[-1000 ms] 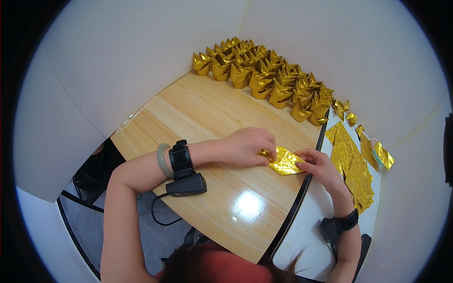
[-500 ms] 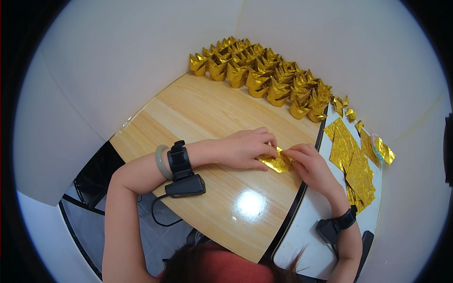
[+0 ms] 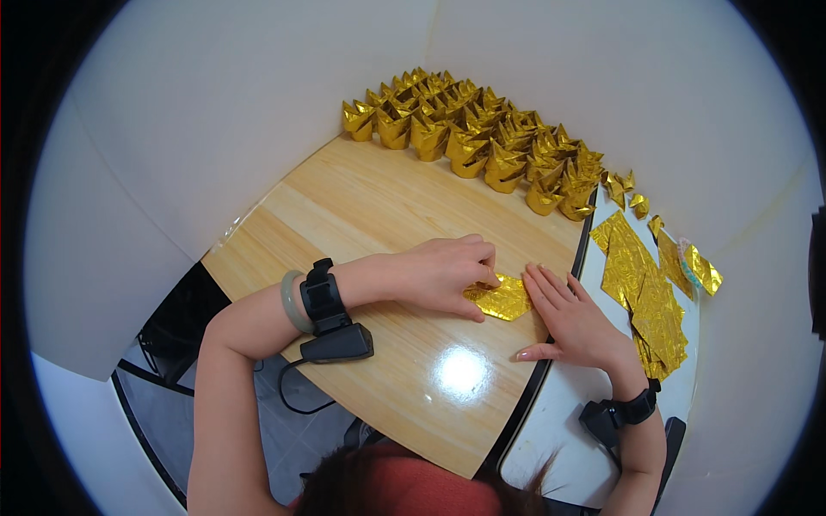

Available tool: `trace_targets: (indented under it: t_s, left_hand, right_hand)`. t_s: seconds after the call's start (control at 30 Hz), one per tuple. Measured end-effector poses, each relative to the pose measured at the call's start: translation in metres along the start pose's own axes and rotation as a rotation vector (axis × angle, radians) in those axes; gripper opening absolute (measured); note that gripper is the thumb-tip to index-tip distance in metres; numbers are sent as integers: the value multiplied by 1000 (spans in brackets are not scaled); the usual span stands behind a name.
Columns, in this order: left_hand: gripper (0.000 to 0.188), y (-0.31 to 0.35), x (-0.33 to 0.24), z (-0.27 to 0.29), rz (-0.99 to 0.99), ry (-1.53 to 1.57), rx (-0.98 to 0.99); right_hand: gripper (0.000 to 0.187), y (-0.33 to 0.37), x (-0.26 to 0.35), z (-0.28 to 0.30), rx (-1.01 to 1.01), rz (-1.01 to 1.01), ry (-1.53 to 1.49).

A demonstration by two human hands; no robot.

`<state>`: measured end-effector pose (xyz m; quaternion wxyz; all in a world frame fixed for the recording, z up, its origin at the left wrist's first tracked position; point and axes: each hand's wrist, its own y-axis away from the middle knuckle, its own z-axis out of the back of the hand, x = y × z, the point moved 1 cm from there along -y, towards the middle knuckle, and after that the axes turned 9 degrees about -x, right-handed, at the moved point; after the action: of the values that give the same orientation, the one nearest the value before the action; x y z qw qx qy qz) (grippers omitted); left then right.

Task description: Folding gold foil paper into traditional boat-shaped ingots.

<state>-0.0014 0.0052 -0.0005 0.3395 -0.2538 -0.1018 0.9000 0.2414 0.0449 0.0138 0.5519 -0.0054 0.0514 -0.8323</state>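
A folded piece of gold foil paper (image 3: 502, 300) lies flat on the wooden table. My left hand (image 3: 452, 271) rests at its left end, fingers curled and closed against the foil; part of that end is hidden under them. At the right end, my right hand (image 3: 572, 320) is open, its fingers stretched out flat and thumb spread apart, with the fingertips against the foil's edge. Beyond both hands stand rows of folded gold foil ingots (image 3: 469, 146), packed close together with pointed tips upward.
Loose gold foil sheets (image 3: 641, 297) are heaped on the white surface (image 3: 551, 430) at right. Small folded gold pieces (image 3: 639, 205) and a beaded bracelet (image 3: 688, 265) lie near the wall. A dark edge strip (image 3: 527, 404) divides the two surfaces. Pale walls enclose the back.
My right hand has gone from pinching the foil paper to lying flat with its fingers extended. The foil now lies flatter. My left hand stays at its left end.
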Motion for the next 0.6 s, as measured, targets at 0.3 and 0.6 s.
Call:
trace_targets:
  t_s: [0.3, 0.6]
  left_hand:
    - [37, 1, 0, 2, -44, -39, -38]
    - [27, 2, -5, 5, -83, -77, -41]
  right_hand:
    - [55, -17, 9, 17, -248, 12, -226]
    - [23, -22, 8, 5, -285, 0, -312]
